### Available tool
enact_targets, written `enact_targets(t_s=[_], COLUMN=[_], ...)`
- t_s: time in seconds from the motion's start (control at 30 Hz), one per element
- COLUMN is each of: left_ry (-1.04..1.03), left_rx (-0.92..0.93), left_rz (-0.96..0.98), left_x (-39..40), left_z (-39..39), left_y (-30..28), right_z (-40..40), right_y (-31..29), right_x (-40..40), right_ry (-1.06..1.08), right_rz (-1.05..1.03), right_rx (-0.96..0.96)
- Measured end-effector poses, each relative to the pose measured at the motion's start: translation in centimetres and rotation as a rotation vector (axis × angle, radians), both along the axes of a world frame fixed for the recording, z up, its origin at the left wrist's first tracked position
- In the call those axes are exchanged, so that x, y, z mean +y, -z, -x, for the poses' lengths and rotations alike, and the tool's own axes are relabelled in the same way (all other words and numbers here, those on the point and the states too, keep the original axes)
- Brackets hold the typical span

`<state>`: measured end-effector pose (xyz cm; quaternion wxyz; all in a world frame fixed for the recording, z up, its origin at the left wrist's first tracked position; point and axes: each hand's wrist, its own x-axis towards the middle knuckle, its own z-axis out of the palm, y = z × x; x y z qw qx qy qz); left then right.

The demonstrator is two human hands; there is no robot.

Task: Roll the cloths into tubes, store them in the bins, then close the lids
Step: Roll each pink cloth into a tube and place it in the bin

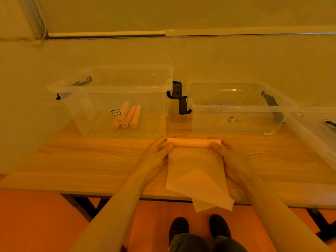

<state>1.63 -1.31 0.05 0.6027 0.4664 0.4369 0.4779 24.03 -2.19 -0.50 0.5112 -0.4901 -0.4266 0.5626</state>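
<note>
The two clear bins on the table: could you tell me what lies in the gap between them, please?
In the head view, two black latch handles hang in the gap between the left bin and the right bin, over bare wooden table.

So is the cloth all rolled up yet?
No, partly. Only the far end of the cloth is a roll, held by the left hand and right hand; the rest lies flat.

Lidless bins (116, 99) behind bare tabletop (94, 157)
</note>
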Motion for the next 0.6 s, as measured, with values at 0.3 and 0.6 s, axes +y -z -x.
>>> enact_targets(t_s=[0.3,0.6], left_ry=[-0.071,-0.019], left_rx=[0.006,-0.023], left_rz=[0.008,0.000], left_x=[0.3,0.4], left_z=[-0.2,-0.1], left_y=[0.5,1.1], right_z=[0.2,0.0], right_y=[0.1,0.0], right_x=[-0.3,-0.3], right_ry=[-0.012,0.032], right_rz=[-0.054,-0.050], right_rx=[-0.073,0.001])
